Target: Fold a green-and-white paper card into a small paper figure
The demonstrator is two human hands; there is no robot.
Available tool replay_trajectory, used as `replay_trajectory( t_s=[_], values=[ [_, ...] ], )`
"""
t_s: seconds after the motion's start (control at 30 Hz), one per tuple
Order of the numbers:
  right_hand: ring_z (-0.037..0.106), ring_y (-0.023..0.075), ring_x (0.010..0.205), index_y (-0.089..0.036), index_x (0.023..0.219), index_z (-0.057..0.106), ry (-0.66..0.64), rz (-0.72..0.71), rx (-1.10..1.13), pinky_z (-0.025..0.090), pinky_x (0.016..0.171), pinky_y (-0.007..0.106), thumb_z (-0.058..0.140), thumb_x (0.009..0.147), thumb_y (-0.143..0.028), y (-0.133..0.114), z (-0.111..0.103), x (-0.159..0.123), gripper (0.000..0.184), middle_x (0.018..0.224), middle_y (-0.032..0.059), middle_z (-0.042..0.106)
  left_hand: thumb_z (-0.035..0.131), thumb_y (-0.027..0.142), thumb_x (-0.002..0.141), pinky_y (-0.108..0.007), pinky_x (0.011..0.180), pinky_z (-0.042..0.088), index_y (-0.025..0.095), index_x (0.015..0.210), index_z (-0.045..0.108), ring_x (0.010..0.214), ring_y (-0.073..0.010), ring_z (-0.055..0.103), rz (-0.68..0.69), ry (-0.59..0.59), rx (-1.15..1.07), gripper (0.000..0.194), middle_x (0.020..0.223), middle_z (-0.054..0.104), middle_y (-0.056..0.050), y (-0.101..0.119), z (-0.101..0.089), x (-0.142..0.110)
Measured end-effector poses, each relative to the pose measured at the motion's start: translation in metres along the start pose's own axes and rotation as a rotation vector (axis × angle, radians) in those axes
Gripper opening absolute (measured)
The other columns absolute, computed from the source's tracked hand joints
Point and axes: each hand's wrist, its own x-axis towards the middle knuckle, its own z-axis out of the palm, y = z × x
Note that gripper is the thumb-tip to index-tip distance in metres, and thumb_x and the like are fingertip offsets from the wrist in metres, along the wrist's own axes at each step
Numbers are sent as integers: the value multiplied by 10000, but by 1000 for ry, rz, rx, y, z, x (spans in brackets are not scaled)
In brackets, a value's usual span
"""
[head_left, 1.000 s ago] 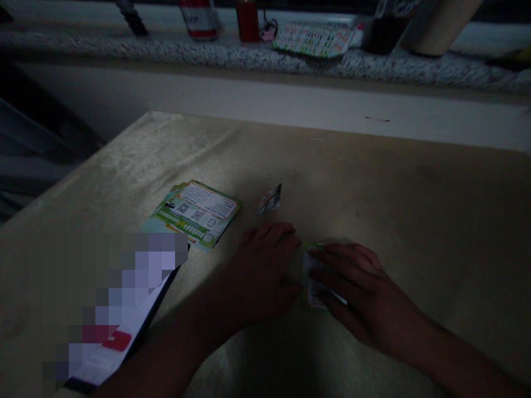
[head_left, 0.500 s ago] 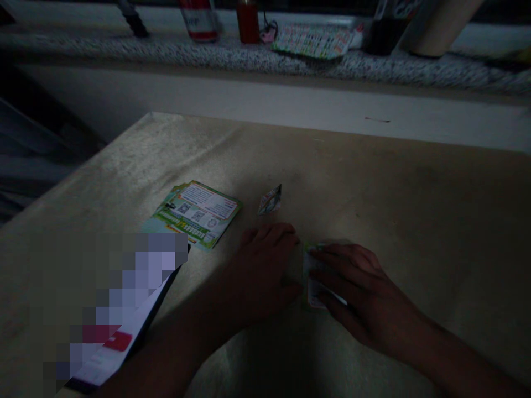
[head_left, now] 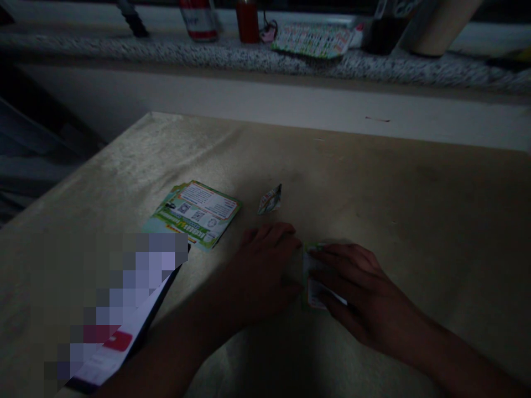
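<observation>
A small green-and-white printed paper (head_left: 314, 298) lies on the table under my right hand (head_left: 359, 293), whose fingers rest outstretched and slightly apart across it. Part of the paper is covered by those fingers. Just left of its edge is my left hand (head_left: 267, 271), palm down, fingers curved and thumb held away from them; I make out nothing in it. Beyond that hand stands a small folded paper piece (head_left: 271, 200) with a pointed tip. A stack of green printed leaflets (head_left: 203, 210) lies to its left, text and square codes on the top one.
A phone (head_left: 120, 340) with a lit screen, partly blurred out, lies beside my left forearm. Along the back, a granite sill (head_left: 240, 58) carries a red-and-white can (head_left: 199, 22), a red container (head_left: 248, 22), a patterned packet (head_left: 311, 40) and a dark bottle (head_left: 385, 30). The table (head_left: 373, 182) is covered in beige.
My left fingertips have shifted very slightly right, toward the paper's edge. My right hand and the other things look the same.
</observation>
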Motion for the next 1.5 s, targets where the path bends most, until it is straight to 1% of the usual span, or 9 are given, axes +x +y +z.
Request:
replay_trajectory(
  t_s=[0.1,0.23,0.37,0.53,0.67,0.8,0.97,1.23,1.5],
  values=[
    [539,312,1285,-207,1281,680,-9,-12,3,463,1073,542,634,936,-231,1,1,0,348,1374,83,657,729,264,779,-481,1130,353,216,1274,564,1339,-283,453,2,-2,0,524,1400,537,-81,0,0,-1],
    [527,308,1293,-212,1263,684,5,-12,11,455,1074,528,643,931,-232,3,2,-2,335,1383,75,651,728,275,781,-492,1124,357,220,1299,552,1344,-290,448,15,8,4,550,1414,527,-83,-1,2,-2],
    [521,305,1300,-206,1306,658,-13,-31,7,448,1083,531,653,930,-245,5,3,-3,378,1393,76,643,725,270,782,-481,1134,349,217,1293,554,1342,-283,449,17,17,4,542,1407,533,-81,-2,2,-2],
    [536,319,1293,-217,1294,670,1,-22,7,483,1053,537,639,931,-240,4,3,-2,365,1378,76,655,734,267,772,-468,1145,342,220,1298,556,1352,-276,443,11,10,7,557,1411,529,-75,-1,1,-2],
    [554,318,1282,-227,1284,678,2,-11,5,501,1042,531,635,929,-236,3,2,-1,357,1374,75,660,731,280,777,-482,1138,346,224,1297,558,1354,-286,445,9,-3,10,551,1422,528,-79,-2,2,-2],
    [526,316,1303,-226,1295,666,-5,-8,11,475,1062,536,619,943,-230,3,2,-2,355,1392,71,646,732,290,778,-483,1138,344,216,1284,564,1351,-287,445,9,6,13,538,1416,532,-84,-2,2,-2],
    [497,313,1312,-223,1294,661,-20,-13,20,448,1077,540,625,945,-228,4,2,-3,351,1402,61,634,737,296,777,-495,1136,344,220,1293,561,1355,-296,439,4,-13,7,551,1421,526,-85,0,0,-2],
    [517,320,1311,-220,1291,671,-19,-9,15,471,1069,546,635,935,-241,4,2,-2,358,1396,67,641,734,276,788,-475,1146,337,220,1287,559,1344,-285,449,11,10,-2,532,1408,532,-80,-1,1,-2],
    [527,328,1310,-227,1288,675,-2,-16,9,492,1056,534,651,925,-237,5,2,-3,363,1385,68,651,739,258,770,-482,1125,351,215,1282,559,1340,-280,449,-2,-7,-8,545,1402,535,-77,0,0,-1]
  ],
)
